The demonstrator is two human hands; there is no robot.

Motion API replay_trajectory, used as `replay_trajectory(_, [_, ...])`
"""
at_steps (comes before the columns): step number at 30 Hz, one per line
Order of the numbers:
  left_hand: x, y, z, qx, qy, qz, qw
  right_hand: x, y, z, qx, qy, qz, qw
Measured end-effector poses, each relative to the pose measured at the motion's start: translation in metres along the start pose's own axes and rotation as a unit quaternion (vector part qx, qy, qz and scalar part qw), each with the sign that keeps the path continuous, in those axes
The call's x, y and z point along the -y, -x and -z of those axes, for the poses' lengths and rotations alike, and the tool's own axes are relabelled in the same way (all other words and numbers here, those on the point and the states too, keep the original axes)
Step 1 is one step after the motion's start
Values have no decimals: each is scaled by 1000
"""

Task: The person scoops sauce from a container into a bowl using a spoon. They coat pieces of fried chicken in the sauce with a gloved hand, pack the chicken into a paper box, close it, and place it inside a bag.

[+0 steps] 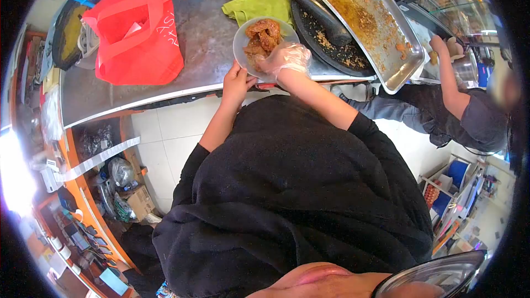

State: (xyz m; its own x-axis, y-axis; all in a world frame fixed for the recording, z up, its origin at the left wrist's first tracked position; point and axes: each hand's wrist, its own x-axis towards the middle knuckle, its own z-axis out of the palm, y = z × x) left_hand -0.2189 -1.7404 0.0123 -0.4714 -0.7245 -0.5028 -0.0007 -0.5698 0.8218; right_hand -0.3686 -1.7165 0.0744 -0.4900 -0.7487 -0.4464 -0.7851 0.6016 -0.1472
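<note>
Bowl [239, 53] of glazed brown food pieces [264, 35] located at the near edge of the metal table [204, 33]. Its near-left rim is touched by the fingers of the bare left hand [236, 84]; whether it is gripped cannot be told. The right hand [290, 59], covered by a clear glove, is placed over the bowl's right side, beside the food; its fingertips are hidden, so grasp or release cannot be told. Green cloth [259, 8] is partly covered by the bowl's far side. Crumb-strewn black pan [348, 56] noted to the right, overlapped by an oily metal tray [398, 38]; red bag [141, 58] noted to the left.
</note>
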Motion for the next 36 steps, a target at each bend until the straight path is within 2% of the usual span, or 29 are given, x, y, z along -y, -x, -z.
replay_trajectory(2, [-1,0,-1,4,4,-3,1000,-2,-5,-5,5,-12,-5,1000])
replay_trajectory(5, [4,-4,2,9,6,-5,1000,-4,-17,-33,-126,46,-2,991])
replay_trajectory(8, [10,-6,3,5,-5,-1,1000,-10,-17,-47,-171,2,11,985])
replay_trajectory(11, [11,-7,5,8,1,-2,1000,-6,-13,-41,-140,34,32,989])
replay_trajectory(14, [13,-5,5,0,3,-1,1000,-10,4,-18,-37,-5,16,999])
replay_trajectory(17, [9,-3,3,0,9,3,1000,-39,-14,-55,-284,-59,153,945])
replay_trajectory(18, [9,-5,4,2,15,1,1000,-35,3,-29,-262,11,220,939])
replay_trajectory(21, [9,-6,6,8,7,3,1000,-37,16,-13,-248,15,300,921])
replay_trajectory(24, [9,-7,7,12,8,7,1000,-39,6,-22,-237,-54,435,867])
replay_trajectory(26, [9,-7,7,12,7,7,1000,-30,4,-34,-163,-72,362,915])
replay_trajectory(28, [8,-5,6,9,0,4,1000,-25,5,-37,-143,-71,324,933])
replay_trajectory(33, [4,-1,2,9,3,10,1000,-8,3,-25,-161,40,289,943])
replay_trajectory(36, [0,1,1,7,12,18,1000,0,-6,-29,-213,112,310,920])
